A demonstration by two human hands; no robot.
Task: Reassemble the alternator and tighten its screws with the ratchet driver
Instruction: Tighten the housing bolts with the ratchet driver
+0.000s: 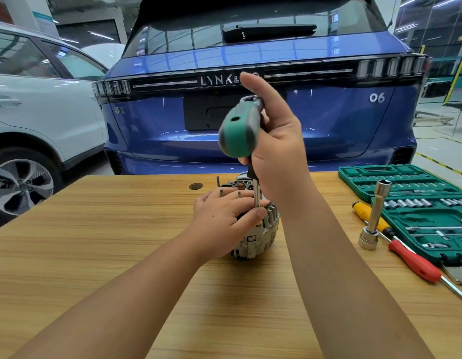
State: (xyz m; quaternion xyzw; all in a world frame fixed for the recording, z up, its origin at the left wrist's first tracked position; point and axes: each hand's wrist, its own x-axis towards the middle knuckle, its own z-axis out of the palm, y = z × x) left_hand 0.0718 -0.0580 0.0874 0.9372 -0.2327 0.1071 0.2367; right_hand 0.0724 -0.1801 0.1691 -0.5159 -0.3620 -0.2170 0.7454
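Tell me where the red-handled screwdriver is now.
In the head view, the red-handled screwdriver lies on the table's right side, beside the green socket case.

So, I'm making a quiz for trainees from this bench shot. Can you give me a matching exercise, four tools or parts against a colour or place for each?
1. ratchet driver
2. alternator
3. socket set case
4. red-handled screwdriver

A. under the left hand
B. lying in front of the case
C. open, at the table's right edge
D. gripped in the right hand

Pairs: 1-D, 2-A, 3-C, 4-B
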